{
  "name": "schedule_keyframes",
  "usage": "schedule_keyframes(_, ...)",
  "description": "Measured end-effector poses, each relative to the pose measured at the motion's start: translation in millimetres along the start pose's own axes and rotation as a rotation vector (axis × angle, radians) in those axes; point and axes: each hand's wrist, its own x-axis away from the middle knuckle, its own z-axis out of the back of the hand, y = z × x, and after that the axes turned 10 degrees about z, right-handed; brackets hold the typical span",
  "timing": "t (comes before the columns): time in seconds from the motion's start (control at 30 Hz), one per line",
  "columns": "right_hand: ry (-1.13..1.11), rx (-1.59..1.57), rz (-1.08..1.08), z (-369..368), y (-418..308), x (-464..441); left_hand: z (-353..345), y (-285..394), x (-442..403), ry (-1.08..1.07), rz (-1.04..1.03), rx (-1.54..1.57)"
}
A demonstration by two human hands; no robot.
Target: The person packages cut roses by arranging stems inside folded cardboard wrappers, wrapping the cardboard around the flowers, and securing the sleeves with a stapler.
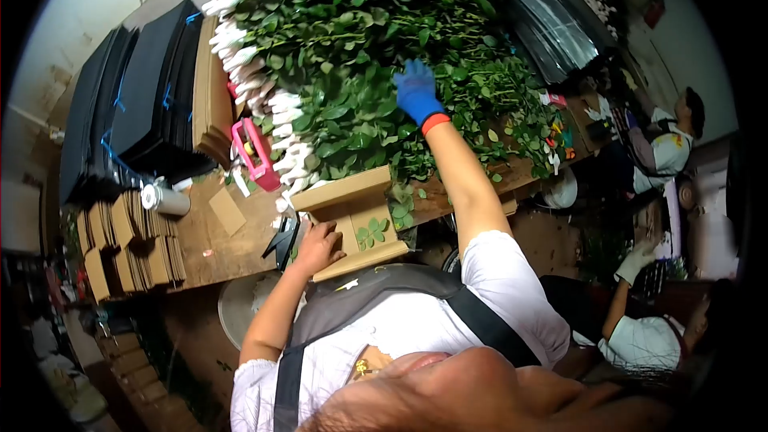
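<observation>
My left hand point(318, 248), bare, rests against the left end of an open cardboard box point(334, 214), its fingers slightly apart. A few green leaves point(371, 234) lie inside that box. Beside the same hand stands a black device point(283, 242). Stretched far forward, my right hand point(417, 94) wears a blue glove with a red-orange cuff; its fingers are spread over a large pile of leafy green stems point(344, 104). White-wrapped bundle ends point(290, 140) line the left side of the pile. Nothing is visibly held in the glove.
Left on the wooden table point(208, 232) are a white can point(166, 200), folded cardboard pieces point(132, 232), black sheet stacks point(152, 88) and a pink tool point(256, 154). Dark sleeves point(552, 28) lie back right. Two co-workers are at right, one with a gloved hand point(634, 262).
</observation>
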Motion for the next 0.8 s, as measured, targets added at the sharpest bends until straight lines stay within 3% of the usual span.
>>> schedule_keyframes(0.07, 0.025, 0.005, 0.054, -22.0, -9.9, 8.8, 4.0, 3.2, -0.4, 0.018, -0.003, 0.007)
schedule_keyframes(0.1, 0.190, -0.049, 0.119, -16.5, -16.7, 33.3, 8.4, 7.3, 0.1, 0.036, -0.005, 0.008)
schedule_keyframes(0.13, 0.113, -0.221, 0.091, -21.7, -20.7, 55.1, 6.2, 5.7, -0.1, 0.037, -0.005, 0.002)
schedule_keyframes(0.17, 0.181, -0.325, 0.121, -41.4, -23.8, 92.4, 3.1, 3.3, -0.1, 0.037, -0.002, 0.003)
schedule_keyframes(0.2, -0.048, -0.336, 0.051, -25.3, -30.3, 114.5, -0.2, 2.2, 0.4, 0.038, 0.007, 0.007)
schedule_keyframes(0.23, 0.217, -0.200, 0.210, -38.2, -27.4, 135.3, 4.4, 6.0, -0.2, 0.015, 0.023, 0.010)
schedule_keyframes(0.33, -0.255, -0.383, 0.151, -40.8, -16.2, 157.3, 2.9, 3.2, -0.3, 0.005, 0.019, 0.025)
schedule_keyframes(0.37, -0.036, -0.446, 0.135, -31.8, -10.0, 161.5, 3.3, 4.2, 0.0, 0.005, 0.024, 0.020)
schedule_keyframes(0.47, 0.372, -0.230, 0.101, 44.9, -7.7, 136.3, 5.8, 6.1, -1.0, -0.013, 0.019, -0.018)
schedule_keyframes(0.67, 0.431, -0.495, 0.262, 53.7, 10.9, 128.5, 7.2, 4.7, -0.2, 0.025, -0.023, 0.049)
schedule_keyframes(0.73, 0.606, -0.311, 0.243, 112.3, 1.3, 144.6, 4.5, 2.1, -0.1, 0.038, -0.017, 0.073)
schedule_keyframes(0.8, 0.644, -0.234, 0.256, 111.9, -6.8, 168.2, -1.3, -2.3, 3.1, 0.073, 0.020, 0.105)
